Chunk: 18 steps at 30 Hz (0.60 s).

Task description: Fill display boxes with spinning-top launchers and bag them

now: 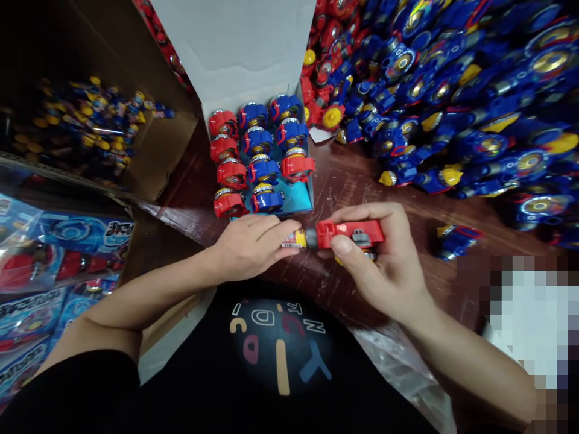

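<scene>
My right hand (384, 259) is closed around a red toy (350, 232) with a grey piece on its side and a dark neck pointing left. My left hand (253, 244) grips a small labelled tube (294, 239), yellow at its right end. The tube's end meets the toy's dark neck; whether the two are joined I cannot tell. Just beyond my hands stands an open display box (298, 196) with rows of red toys (230, 173) and blue toys (263, 170) in it. Its front right corner shows bare blue card.
A large heap of blue toys (474, 144) covers the right side of the table (344, 181), with red ones (332, 90) beside it. One blue toy (456, 241) lies apart. At left are a carton (169, 150) of small yellow-capped tubes (104, 120) and packaged toys (67, 241).
</scene>
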Motion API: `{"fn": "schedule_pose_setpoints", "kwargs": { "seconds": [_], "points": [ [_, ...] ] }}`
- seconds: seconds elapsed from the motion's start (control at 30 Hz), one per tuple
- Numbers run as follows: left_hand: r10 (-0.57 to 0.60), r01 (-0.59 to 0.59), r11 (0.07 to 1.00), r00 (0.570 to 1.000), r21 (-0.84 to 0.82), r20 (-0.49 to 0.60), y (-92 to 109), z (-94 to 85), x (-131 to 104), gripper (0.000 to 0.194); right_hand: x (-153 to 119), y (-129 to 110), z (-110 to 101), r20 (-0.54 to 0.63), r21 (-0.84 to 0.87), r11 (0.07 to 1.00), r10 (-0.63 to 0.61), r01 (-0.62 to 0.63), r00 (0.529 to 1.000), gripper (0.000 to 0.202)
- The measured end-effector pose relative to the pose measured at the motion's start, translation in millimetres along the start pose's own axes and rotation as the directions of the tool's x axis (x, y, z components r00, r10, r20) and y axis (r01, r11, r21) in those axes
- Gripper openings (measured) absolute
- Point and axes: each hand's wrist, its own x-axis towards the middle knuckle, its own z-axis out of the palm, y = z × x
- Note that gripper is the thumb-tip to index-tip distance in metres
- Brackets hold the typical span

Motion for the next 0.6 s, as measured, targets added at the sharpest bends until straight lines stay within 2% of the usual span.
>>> {"fn": "schedule_pose_setpoints", "kwargs": {
  "seconds": [0.07,0.1,0.17,0.2,0.23,0.27,0.33,0.37,0.4,0.43,0.47,0.5,0.53,0.57,0.6],
  "points": [
    [-0.069,0.087,0.982,0.991,-0.167,0.114,0,-9.5,6,0.034,1,-3,-5,0.093,-0.034,0.998,-0.056,0.06,0.994,0.042],
    [-0.104,0.149,0.952,0.979,-0.267,0.174,2,-14.2,9,0.032,2,-3,-8,0.104,-0.063,0.991,-0.113,0.12,0.988,0.043],
    [-0.183,0.302,0.833,0.941,-0.464,0.284,6,-21.2,13,0.027,6,-3,-11,0.062,-0.11,0.957,-0.263,0.268,0.963,0.041],
    [-0.222,0.393,0.728,0.91,-0.561,0.349,9,-23.1,14,0.025,8,-3,-13,0.034,-0.114,0.934,-0.336,0.337,0.941,0.039],
    [-0.253,0.494,0.576,0.865,-0.651,0.432,11,-23.8,14,0.026,10,-2,-14,0.025,-0.1,0.908,-0.406,0.406,0.914,0.038],
    [-0.246,0.594,0.37,0.804,-0.714,0.542,14,-23.5,13,0.029,12,-2,-14,0.042,-0.076,0.878,-0.471,0.473,0.881,0.036],
    [-0.078,0.737,-0.081,0.667,-0.671,0.741,16,-21.5,10,0.045,15,-3,-15,0.124,-0.027,0.807,-0.584,0.591,0.803,0.031],
    [0.024,0.769,-0.224,0.619,-0.599,0.785,17,-20.3,8,0.053,16,-3,-15,0.162,-0.007,0.77,-0.629,0.638,0.761,0.027],
    [0.073,0.785,-0.272,0.593,-0.556,0.802,17,-19.3,7,0.059,17,-3,-13,0.182,-0.003,0.75,-0.65,0.661,0.738,0.024],
    [0.046,0.791,-0.216,0.594,-0.572,0.803,16,-18.2,6,0.06,17,-3,-11,0.171,-0.02,0.759,-0.639,0.651,0.75,0.022],
    [-0.053,0.778,-0.051,0.624,-0.627,0.779,16,-17.1,6,0.058,16,-2,-9,0.127,-0.058,0.802,-0.585,0.595,0.801,0.021],
    [-0.191,0.732,0.201,0.681,-0.651,0.707,15,-15.5,6,0.054,15,0,-6,0.068,-0.095,0.861,-0.494,0.499,0.867,0.02],
    [-0.298,0.653,0.47,0.751,-0.594,0.589,15,-13.6,7,0.051,13,2,-3,0.012,-0.116,0.92,-0.376,0.375,0.927,0.02],
    [-0.343,0.556,0.685,0.817,-0.471,0.464,14,-11.3,8,0.048,12,5,-1,-0.02,-0.117,0.962,-0.251,0.247,0.968,0.02],
    [-0.338,0.466,0.817,0.864,-0.339,0.373,12,-8.9,9,0.047,10,9,-1,-0.018,-0.104,0.984,-0.145,0.142,0.989,0.02]
  ]
}}
